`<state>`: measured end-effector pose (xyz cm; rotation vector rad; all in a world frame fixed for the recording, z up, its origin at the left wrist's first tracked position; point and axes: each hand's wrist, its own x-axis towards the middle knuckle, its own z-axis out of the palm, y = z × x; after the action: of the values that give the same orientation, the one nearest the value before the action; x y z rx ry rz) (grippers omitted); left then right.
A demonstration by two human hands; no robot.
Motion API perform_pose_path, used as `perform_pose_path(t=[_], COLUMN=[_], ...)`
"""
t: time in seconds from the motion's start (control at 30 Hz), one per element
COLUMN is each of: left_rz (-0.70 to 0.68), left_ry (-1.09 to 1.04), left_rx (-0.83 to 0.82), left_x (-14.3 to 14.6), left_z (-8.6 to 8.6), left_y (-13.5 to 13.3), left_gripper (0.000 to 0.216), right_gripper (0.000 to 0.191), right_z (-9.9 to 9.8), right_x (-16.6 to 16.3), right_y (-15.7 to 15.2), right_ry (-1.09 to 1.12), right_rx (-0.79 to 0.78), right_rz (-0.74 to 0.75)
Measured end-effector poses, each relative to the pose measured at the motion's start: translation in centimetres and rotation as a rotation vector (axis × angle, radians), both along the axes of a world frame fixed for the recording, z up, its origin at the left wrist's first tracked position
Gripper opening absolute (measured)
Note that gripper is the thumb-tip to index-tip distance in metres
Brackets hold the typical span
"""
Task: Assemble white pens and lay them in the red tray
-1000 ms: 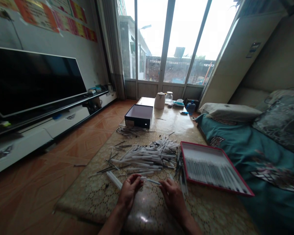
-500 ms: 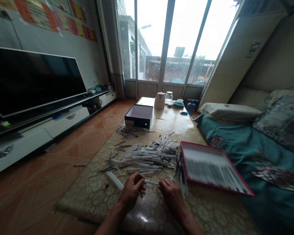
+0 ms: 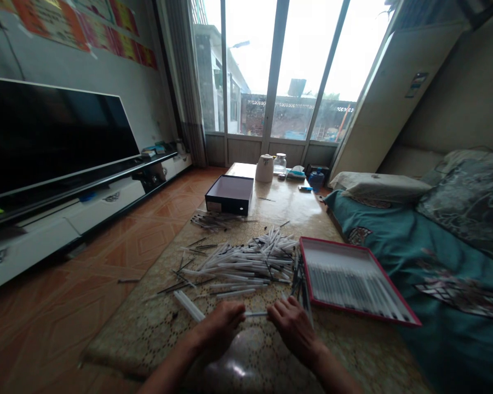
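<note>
My left hand and my right hand are both closed on the two ends of one white pen, held level just above the table near its front edge. Right behind the hands lies a loose pile of white pen barrels and thin dark refills. To the right of the pile sits a flat red-rimmed box with several pens laid in a row. A white tube lies on the table left of my left hand.
A dark open box stands farther back on the table, with a white kettle and a glass jar at the far end. A teal-covered bed borders the right side. A television stands at left.
Both hands have dropped slightly toward the table and drawn closer together along the pen. The camera view has shifted a little to the right and down.
</note>
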<state>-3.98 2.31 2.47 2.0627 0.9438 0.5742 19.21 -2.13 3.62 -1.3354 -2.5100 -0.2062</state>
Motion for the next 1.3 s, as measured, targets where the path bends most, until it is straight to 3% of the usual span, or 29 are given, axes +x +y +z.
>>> perform_pose_path(t=[0.17,0.37,0.47,0.53,0.7,0.83,0.97,1.1,1.2,1.3], left_rz=[-0.048,-0.091,-0.152,-0.111,0.297,0.490,0.518,0.479,0.471,0.467], left_ry=[0.080,0.185,0.235,0.224,0.053,0.009,-0.006,-0.005,-0.003,0.001], left_rx=[0.122,0.310,0.363,0.350,0.204,0.213,0.215,0.207,0.204,0.191], left_x=[0.3,0.1,0.2,0.6,1.8,2.1,2.2,2.3,2.3,2.3], left_z=[-0.2,0.8,1.1,0.9,-0.2,-1.2,-1.7,-1.9,-2.0,-2.1], left_y=[-1.1,-1.3,-1.2,-1.1,-1.0,-1.4,-1.6,-1.4,-1.3,-1.3], left_gripper=[0.018,0.017,0.015,0.015,0.031,0.035,0.031,0.028,0.028,0.027], right_gripper=[0.015,0.026,0.033,0.034,0.033,0.032,0.034,0.031,0.033,0.032], right_z=[0.2,0.6,1.4,1.9,2.4,2.2,1.4,0.5,-0.1,-0.9], right_x=[0.4,0.7,0.8,0.8,2.1,7.3,15.8,22.9,25.5,26.2], right_y=[0.0,-0.5,-0.5,-0.2,0.9,1.9,2.4,2.2,2.3,2.8], right_ry=[0.056,0.325,0.391,0.384,0.419,0.620,0.707,0.438,0.328,0.219], right_rx=[-0.121,-0.449,-0.641,-0.692,-0.567,-0.431,-0.221,-0.140,-0.168,-0.246], right_rz=[0.034,-0.120,-0.076,-0.087,-0.255,-0.435,-0.922,-1.328,-1.454,-1.482])
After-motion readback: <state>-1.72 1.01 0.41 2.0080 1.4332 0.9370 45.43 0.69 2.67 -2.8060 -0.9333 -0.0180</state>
